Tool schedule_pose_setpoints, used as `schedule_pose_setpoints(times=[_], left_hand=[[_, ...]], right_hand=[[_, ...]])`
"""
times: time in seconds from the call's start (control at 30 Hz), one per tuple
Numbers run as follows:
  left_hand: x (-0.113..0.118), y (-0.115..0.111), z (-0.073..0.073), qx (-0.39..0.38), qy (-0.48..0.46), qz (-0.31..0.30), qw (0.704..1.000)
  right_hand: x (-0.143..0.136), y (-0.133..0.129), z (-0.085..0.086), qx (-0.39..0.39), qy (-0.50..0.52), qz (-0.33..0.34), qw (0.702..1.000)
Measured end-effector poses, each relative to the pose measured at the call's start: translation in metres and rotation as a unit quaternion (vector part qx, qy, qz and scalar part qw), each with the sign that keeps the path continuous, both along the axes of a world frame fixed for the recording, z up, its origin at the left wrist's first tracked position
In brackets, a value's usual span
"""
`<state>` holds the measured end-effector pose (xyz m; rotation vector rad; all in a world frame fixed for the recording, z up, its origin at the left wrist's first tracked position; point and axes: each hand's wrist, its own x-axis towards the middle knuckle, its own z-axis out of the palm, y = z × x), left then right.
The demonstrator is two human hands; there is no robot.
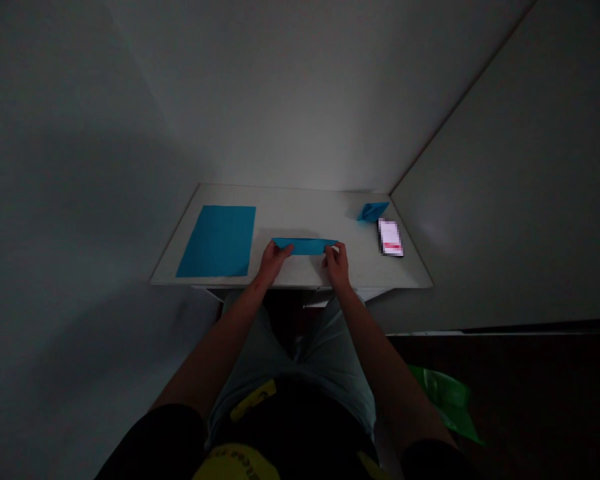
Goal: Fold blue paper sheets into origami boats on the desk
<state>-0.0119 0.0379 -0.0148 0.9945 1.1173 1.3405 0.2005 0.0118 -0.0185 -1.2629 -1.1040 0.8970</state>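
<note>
A folded strip of blue paper (309,247) stretches level between my two hands, just above the front half of the white table. My left hand (274,259) pinches its left end, thumb on the near face. At the other end my right hand (337,259) grips the paper the same way, fingers curled. Left of my left hand lies a flat sheet of blue paper (217,241). Toward the back right stands a folded blue paper piece (373,211), its exact shape too small to make out.
The white table (300,193) stands against walls at the back and right. A phone (391,237) with a lit, blurred screen lies near its right edge. On the dark floor at the lower right is a shiny green thing (447,400), perhaps a bag.
</note>
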Motion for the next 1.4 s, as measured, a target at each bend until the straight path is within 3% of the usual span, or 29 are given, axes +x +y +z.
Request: schedule_pose_setpoints(times=[0.23, 0.43, 0.67, 0.83, 1.07, 1.4], left_hand=[[-0.003, -0.004, 0.01, 0.002, 0.108, -0.049, 0.993], [-0.002, -0.006, 0.01, -0.037, 0.144, 0.05, 0.988], [0.002, -0.011, 0.015, 0.016, 0.078, 0.031, 0.996], [0.003, -0.011, 0.012, 0.009, 0.068, 0.001, 0.998], [0.002, -0.012, 0.014, 0.043, 0.094, -0.026, 0.994], [0.002, -0.01, 0.006, 0.027, 0.078, -0.035, 0.996]], right_hand=[[0.001, -0.002, 0.003, -0.025, -0.025, 0.052, 0.998], [0.008, -0.005, 0.005, -0.054, -0.029, 0.044, 0.997], [0.016, -0.013, 0.009, -0.043, -0.085, 0.009, 0.995], [0.034, -0.035, 0.016, 0.0, -0.123, 0.05, 0.991], [0.06, -0.066, 0.035, 0.029, -0.315, 0.173, 0.933], [0.061, -0.062, 0.054, 0.079, -0.449, 0.242, 0.856]])
